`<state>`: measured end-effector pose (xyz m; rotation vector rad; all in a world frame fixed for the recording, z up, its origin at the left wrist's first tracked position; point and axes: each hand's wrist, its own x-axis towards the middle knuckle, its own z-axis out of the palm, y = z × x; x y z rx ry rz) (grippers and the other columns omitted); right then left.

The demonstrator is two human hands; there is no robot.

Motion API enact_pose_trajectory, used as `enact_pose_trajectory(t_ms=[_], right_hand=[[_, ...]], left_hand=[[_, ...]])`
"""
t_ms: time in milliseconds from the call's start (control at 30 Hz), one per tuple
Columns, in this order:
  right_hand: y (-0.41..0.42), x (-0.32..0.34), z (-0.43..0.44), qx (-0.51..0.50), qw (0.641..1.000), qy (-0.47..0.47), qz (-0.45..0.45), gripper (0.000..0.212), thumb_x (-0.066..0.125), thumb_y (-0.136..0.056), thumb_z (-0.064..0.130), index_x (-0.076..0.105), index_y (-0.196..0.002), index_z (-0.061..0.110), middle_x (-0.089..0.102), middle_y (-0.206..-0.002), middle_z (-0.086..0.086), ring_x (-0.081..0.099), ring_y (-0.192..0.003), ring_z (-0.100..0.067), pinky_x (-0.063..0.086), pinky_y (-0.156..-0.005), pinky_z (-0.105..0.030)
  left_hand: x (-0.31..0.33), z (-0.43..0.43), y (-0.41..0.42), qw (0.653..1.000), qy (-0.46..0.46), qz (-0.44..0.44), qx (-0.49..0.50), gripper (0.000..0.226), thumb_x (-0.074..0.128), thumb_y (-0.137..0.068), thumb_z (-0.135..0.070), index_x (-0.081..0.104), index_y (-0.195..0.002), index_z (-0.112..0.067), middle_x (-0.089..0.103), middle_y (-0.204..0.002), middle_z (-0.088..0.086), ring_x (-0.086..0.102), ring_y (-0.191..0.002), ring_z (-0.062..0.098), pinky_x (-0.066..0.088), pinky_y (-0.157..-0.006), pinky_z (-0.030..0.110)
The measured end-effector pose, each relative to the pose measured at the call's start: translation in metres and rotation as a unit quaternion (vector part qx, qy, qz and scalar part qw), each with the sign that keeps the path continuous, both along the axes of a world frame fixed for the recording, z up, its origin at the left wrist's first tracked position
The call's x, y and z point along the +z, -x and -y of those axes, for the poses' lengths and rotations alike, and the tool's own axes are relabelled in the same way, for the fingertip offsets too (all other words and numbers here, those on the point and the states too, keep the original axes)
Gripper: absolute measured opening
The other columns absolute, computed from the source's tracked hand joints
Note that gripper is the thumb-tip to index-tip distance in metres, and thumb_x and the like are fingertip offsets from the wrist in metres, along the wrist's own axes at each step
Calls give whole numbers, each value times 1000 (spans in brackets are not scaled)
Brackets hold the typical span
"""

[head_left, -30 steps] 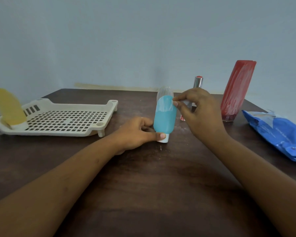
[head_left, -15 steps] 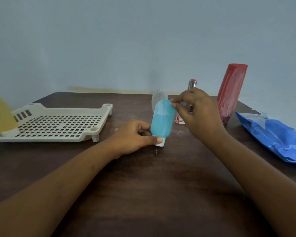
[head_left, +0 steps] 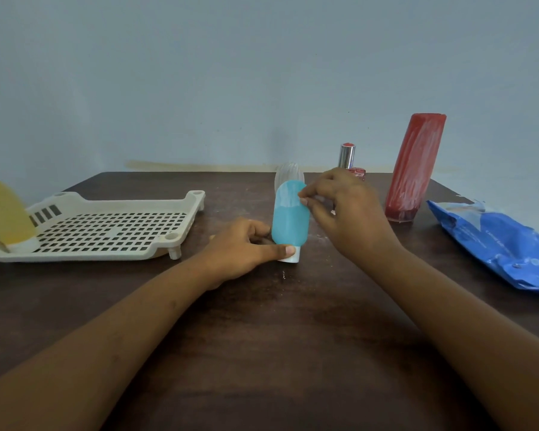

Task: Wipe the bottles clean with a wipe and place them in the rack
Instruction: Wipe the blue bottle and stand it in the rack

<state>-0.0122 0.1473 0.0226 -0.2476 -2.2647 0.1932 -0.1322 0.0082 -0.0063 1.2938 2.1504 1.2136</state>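
Turquoise plastic marks the bottle in hand.

Head view:
- The turquoise bottle (head_left: 290,219) stands cap-down near the middle of the counter (head_left: 277,337), well apart from the rack (head_left: 91,255).
- The left hand (head_left: 240,247) grips the bottle's lower end, thumb across the white cap.
- The right hand (head_left: 349,213) has its fingers (head_left: 304,200) pinched together at the bottle's upper right edge. Whether they hold a wipe cannot be told.
- 1 yellow bottle (head_left: 3,213) already stands in the rack.
- The red bottle (head_left: 414,166) and the wipe pack (head_left: 495,241) sit to the right.

Step in hand, as judged: cleaning the turquoise bottle. The next move likely calls for a full wipe-down, then a carry leftward over the rack rim.
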Motion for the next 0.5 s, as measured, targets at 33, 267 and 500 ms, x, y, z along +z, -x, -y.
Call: enact_pose_trajectory(t_ms=[33,267,500], right_hand=[[1,-1,1,2,1000,-4,7,18,59,-90,16,69,-104,11,61,-103,-3,46,-85,-3,29,-69,-1],[1,-3,8,23,997,-60,47,12,61,-87,9,70,-94,7,62,-96,-7,57,-84,-18,45,-73,-28],[2,1,6,10,998,-43,39,17,57,-91,13,69,-101,8,60,-101,-5,54,-84,-13,40,-74,-20]], left_hand=[[0,0,0,1000,-1,8,-1,27,77,-77,-39,75,-102,-29,76,-90,1,69,-93,18,50,-98,44],[0,-1,0,999,-5,45,5,30,80,-75,-40,76,-99,-24,74,-95,11,67,-99,30,47,-97,48],[1,-1,0,1000,-2,19,0,24,78,-77,-39,76,-98,-28,75,-90,5,69,-92,20,49,-95,42]])
